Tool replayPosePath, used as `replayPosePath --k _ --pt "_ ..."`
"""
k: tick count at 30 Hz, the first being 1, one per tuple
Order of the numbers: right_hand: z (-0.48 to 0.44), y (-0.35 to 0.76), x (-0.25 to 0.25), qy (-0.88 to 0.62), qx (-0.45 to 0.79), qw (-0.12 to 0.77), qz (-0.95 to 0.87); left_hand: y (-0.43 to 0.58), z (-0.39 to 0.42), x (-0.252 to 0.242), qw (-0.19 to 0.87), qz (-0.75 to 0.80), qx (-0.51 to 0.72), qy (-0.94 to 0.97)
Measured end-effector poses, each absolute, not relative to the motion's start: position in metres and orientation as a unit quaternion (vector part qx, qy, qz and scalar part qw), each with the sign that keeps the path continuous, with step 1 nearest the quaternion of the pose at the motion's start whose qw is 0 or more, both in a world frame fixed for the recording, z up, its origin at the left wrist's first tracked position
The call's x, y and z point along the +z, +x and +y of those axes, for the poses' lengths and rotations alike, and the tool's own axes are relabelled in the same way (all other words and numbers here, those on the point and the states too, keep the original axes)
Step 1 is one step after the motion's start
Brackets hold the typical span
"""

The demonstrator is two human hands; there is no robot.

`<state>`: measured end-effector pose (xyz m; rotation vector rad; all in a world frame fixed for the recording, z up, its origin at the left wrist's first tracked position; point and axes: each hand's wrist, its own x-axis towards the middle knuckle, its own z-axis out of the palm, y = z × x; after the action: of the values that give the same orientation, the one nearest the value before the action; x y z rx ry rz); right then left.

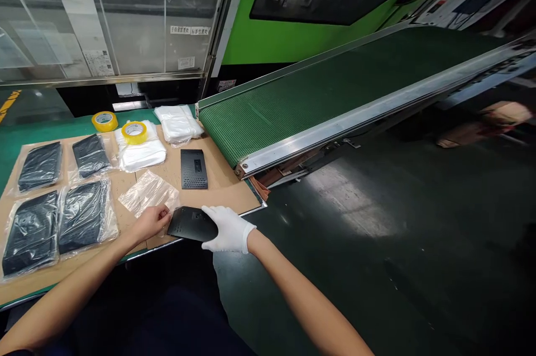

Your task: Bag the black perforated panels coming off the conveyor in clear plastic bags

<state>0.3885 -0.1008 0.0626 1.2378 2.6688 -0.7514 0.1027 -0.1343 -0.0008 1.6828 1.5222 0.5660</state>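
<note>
In my right hand [229,230], which wears a white glove, is a black plastic cover [190,225] with small slots, gripped by its right end over the table's front edge. My bare left hand [153,222] pinches the edge of a clear plastic bag [148,193] close to the cover's left end. The bag lies wrinkled and flat on the cardboard. Just behind, a second black cover [194,168] with rows of vent slots rests on the table by itself.
Several bagged black covers [84,215] lie at the left on the cardboard [125,197]. Tape rolls [104,121] and stacks of clear bags [178,123] sit at the back. A green conveyor belt [318,88] with metal rails slopes down to the table's right end. Green machine panels [251,21] stand behind.
</note>
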Motion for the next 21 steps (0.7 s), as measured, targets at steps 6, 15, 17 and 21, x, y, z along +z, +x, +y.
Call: replayPosePath --k 6,15,17,21 --pt "-0.103 0.370 0.071 0.425 -0.157 0.059 0.889 0.102 -0.133 0.006 0.355 0.626 0.243 0.650" --pt "-0.103 0.358 0.075 0.455 -0.171 0.051 0.872 0.096 -0.131 0.017 0.310 0.623 0.287 0.659" --pt "-0.106 0.353 0.072 0.444 -0.150 0.054 0.882 0.095 -0.131 0.018 0.316 0.625 0.292 0.651" --pt "-0.118 0.340 0.070 0.441 -0.121 0.040 0.889 0.101 -0.134 0.018 0.333 0.611 0.277 0.663"
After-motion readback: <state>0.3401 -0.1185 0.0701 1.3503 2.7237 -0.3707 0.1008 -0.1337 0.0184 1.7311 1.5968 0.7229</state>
